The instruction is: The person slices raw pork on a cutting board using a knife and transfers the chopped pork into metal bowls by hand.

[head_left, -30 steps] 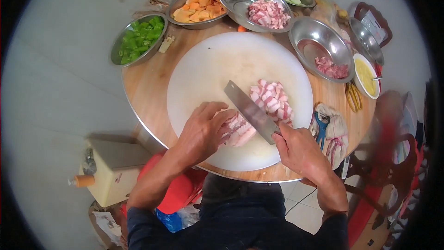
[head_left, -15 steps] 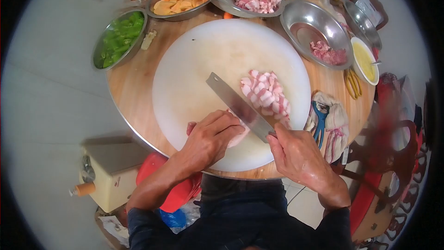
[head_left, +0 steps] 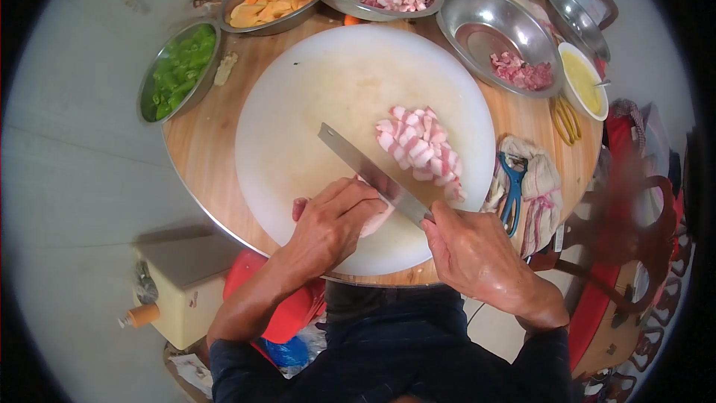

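1. Meat in one bigger lump sits on the near part of the round white board. The board lies on the bench.
2. The left hand is bent over the lump and grips it down on the near part of the board. It hides most of the lump.
3. The right hand, at the near right of the board, is wrapped around the handle of a big knife. The blade slants across the board, close to the left fingers. I cannot tell how deep it sits in the lump.
4. To cut well, I think the left fingertips should be tucked in, so the blade can slide by the knuckles and not nip them.
5. The left hand should press firmly, because raw meat is likely slippery. The blade should go all the way down to the board, and each cut should be the same width.
6. The part of the lump that shows is pale pink and looks soft and wet.
7. The cut pieces lie in a pile on the right part of the board, past the blade. They are small and chunky, with pink and white stripes. The white bits look like fat. They lie close together, and a few sit at the pile's near end.
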{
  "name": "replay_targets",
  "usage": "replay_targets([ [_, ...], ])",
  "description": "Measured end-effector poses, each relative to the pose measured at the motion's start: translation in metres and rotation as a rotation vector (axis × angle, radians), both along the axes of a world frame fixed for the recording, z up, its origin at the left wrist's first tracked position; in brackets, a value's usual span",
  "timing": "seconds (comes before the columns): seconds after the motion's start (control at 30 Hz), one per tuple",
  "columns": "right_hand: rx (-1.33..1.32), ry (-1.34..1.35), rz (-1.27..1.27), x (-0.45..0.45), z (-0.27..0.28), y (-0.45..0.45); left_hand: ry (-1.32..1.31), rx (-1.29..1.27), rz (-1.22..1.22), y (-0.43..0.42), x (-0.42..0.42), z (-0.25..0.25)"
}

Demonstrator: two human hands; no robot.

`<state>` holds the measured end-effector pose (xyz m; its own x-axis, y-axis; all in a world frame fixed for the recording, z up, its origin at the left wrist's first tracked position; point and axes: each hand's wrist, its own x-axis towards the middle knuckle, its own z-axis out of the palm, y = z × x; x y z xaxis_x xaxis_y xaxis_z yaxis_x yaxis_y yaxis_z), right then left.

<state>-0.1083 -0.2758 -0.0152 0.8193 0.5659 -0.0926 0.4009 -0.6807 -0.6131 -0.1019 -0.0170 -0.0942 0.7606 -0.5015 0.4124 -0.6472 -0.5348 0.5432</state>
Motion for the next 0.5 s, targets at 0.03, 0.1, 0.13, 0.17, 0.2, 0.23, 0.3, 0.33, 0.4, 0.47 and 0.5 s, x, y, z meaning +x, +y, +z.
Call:
replay_targets([
  [0.03,0.001,0.001,-0.002,-0.0001,0.0002,0.0001,-0.004,-0.004,0.006,0.0001,0.0001,-0.0013],
  [0.1,-0.016,-0.011,-0.004,-0.0009,0.0005,-0.0001,-0.041,0.012,0.05,-0.0006,0.0,-0.0056],
  [0.13,-0.015,-0.01,-0.005,-0.0009,0.0015,-0.0004,-0.079,0.027,0.095,-0.0008,0.0,-0.0067],
  [0.17,-0.017,-0.015,-0.004,-0.0008,0.0028,-0.0008,-0.078,0.028,0.094,-0.0001,0.0,-0.0067],
  [0.2,-0.018,-0.02,-0.003,-0.0007,0.0032,-0.0013,-0.045,0.003,0.053,0.0013,0.0002,-0.0065],
  [0.23,-0.017,-0.018,-0.006,-0.0007,0.002,-0.002,-0.011,-0.022,0.012,0.0017,0.0003,-0.0064],
  [0.3,-0.001,-0.025,0.012,-0.0004,-0.001,-0.0034,-0.001,-0.014,0.01,0.0006,0.0006,-0.0055],
  [0.33,0.0,-0.024,0.007,-0.0003,-0.0013,-0.0038,0.009,-0.008,0.009,-0.0002,0.0007,-0.005],
  [0.4,0.011,-0.005,0.005,-0.0009,-0.0021,-0.0044,0.003,0.008,0.0,-0.0009,0.0012,-0.0039],
  [0.47,0.011,-0.019,0.005,-0.0026,-0.0026,-0.0052,-0.003,0.022,-0.008,-0.0009,0.0015,-0.0037],
  [0.5,0.011,-0.036,0.011,-0.0033,-0.0027,-0.0056,-0.006,0.033,-0.008,-0.0007,0.0016,-0.0036],
])
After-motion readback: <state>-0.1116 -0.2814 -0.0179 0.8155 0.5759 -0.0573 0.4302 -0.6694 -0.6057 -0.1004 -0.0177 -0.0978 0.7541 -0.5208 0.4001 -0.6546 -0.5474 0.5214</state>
